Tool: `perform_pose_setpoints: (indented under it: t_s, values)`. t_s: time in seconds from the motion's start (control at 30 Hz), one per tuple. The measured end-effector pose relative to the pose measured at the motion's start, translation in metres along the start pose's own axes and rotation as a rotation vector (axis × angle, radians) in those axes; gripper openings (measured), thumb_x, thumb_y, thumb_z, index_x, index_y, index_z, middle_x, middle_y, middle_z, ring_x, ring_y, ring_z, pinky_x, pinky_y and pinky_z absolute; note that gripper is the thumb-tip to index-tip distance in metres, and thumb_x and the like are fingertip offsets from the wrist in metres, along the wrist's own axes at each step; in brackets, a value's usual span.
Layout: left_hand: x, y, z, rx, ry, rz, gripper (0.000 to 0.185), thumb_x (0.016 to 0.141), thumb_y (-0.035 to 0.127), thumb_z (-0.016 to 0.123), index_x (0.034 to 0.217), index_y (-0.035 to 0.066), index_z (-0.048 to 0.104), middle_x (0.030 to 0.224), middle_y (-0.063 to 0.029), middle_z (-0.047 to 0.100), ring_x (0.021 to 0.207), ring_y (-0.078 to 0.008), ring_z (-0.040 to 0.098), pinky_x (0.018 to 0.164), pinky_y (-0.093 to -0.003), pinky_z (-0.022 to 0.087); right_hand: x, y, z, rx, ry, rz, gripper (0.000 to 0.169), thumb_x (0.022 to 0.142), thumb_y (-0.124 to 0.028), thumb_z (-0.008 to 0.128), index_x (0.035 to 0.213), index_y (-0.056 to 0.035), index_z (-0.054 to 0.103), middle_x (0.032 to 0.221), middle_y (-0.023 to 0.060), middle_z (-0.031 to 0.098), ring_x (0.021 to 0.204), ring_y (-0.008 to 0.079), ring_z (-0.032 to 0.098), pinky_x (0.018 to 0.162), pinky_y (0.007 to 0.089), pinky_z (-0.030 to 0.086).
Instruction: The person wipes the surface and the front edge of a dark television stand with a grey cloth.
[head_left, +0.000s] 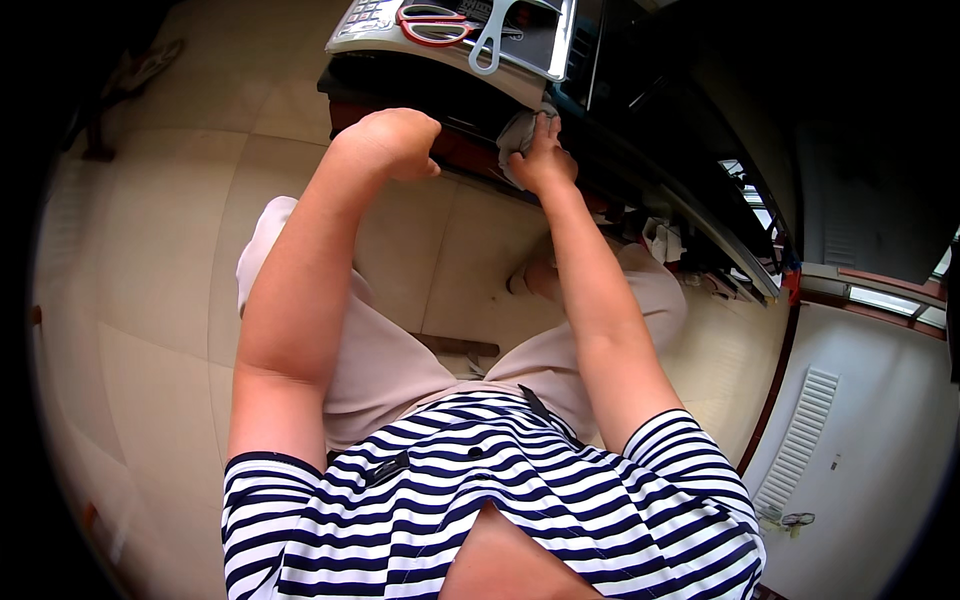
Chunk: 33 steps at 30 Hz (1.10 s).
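Observation:
With my right hand (551, 159) I press a grey cloth (516, 139) against the dark front edge of a cabinet (480, 154), fingers spread over it. My left hand (409, 142) is bent at the wrist near the left part of the same edge; its fingertips point inward, and whether it touches or holds anything is hidden. Above both hands a white device with keys (442, 64) stands on the cabinet. On it lie red-and-white-handled scissors (433, 34) and a pale blue tool with a looped handle (489, 45).
A glossy dark panel (697, 142) runs along the right, with small items (664, 240) beneath it. Tiled floor (150, 262) spreads below and left. A white radiator (802, 435) is on the far-right wall. A wooden bar (457, 345) lies between my legs.

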<state>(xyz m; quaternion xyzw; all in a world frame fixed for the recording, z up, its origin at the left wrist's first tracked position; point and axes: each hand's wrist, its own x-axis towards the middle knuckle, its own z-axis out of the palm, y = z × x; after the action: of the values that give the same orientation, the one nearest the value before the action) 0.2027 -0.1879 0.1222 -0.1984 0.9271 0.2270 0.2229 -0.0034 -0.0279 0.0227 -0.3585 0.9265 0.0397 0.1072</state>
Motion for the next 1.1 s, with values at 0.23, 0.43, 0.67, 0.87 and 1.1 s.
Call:
perform_pose_setpoints:
  t_s: [0.23, 0.43, 0.67, 0.87, 1.1]
  values:
    - [-0.002, -0.013, 0.009, -0.036, 0.061, -0.009, 0.038, 0.086, 0.030, 0.070, 0.114, 0.005, 0.065, 0.114, -0.0123, 0.067, 0.108, -0.0312, 0.063, 0.089, -0.0426, 0.054, -0.038, 0.032, 0.011, 0.048, 0.058, 0.140, 0.085, 0.080, -0.032, 0.059, 0.153, -0.0097, 0.020, 0.157, 0.0183, 0.025, 0.117, 0.0369, 0.059, 0.091, 0.0462, 0.051]
    - [-0.011, -0.007, 0.000, -0.030, -0.016, -0.026, 0.050, 0.086, 0.029, 0.070, 0.127, 0.005, 0.056, 0.124, -0.0139, 0.062, 0.118, -0.0318, 0.057, 0.098, -0.0414, 0.048, -0.044, 0.050, 0.016, -0.035, 0.063, 0.171, 0.086, 0.082, -0.034, 0.061, 0.154, -0.0110, 0.021, 0.160, 0.0144, 0.021, 0.114, 0.0378, 0.060, 0.089, 0.0457, 0.051]
    - [-0.008, -0.004, 0.000, -0.002, -0.036, -0.025, 0.050, 0.087, 0.029, 0.069, 0.129, 0.005, 0.055, 0.126, -0.0138, 0.061, 0.118, -0.0315, 0.057, 0.099, -0.0411, 0.048, -0.020, 0.047, 0.002, -0.102, -0.017, 0.051, 0.083, 0.081, -0.040, 0.060, 0.152, -0.0140, 0.026, 0.155, 0.0174, 0.030, 0.105, 0.0386, 0.064, 0.087, 0.0473, 0.052]
    - [-0.004, -0.006, 0.004, -0.025, 0.067, 0.001, 0.036, 0.086, 0.030, 0.070, 0.110, 0.003, 0.067, 0.111, -0.0136, 0.068, 0.105, -0.0316, 0.064, 0.089, -0.0414, 0.054, -0.022, 0.063, 0.008, -0.116, -0.002, 0.203, 0.077, 0.083, -0.036, 0.060, 0.148, -0.0086, 0.029, 0.150, 0.0177, 0.037, 0.106, 0.0374, 0.064, 0.083, 0.0466, 0.054]
    - [0.001, -0.004, 0.003, -0.003, -0.006, 0.021, 0.045, 0.086, 0.030, 0.070, 0.121, 0.004, 0.059, 0.119, -0.0146, 0.064, 0.112, -0.0325, 0.060, 0.094, -0.0425, 0.050, -0.051, 0.090, 0.019, -0.065, 0.035, 0.282, 0.079, 0.083, -0.032, 0.063, 0.150, -0.0107, 0.027, 0.159, 0.0154, 0.021, 0.117, 0.0386, 0.059, 0.089, 0.0470, 0.052]
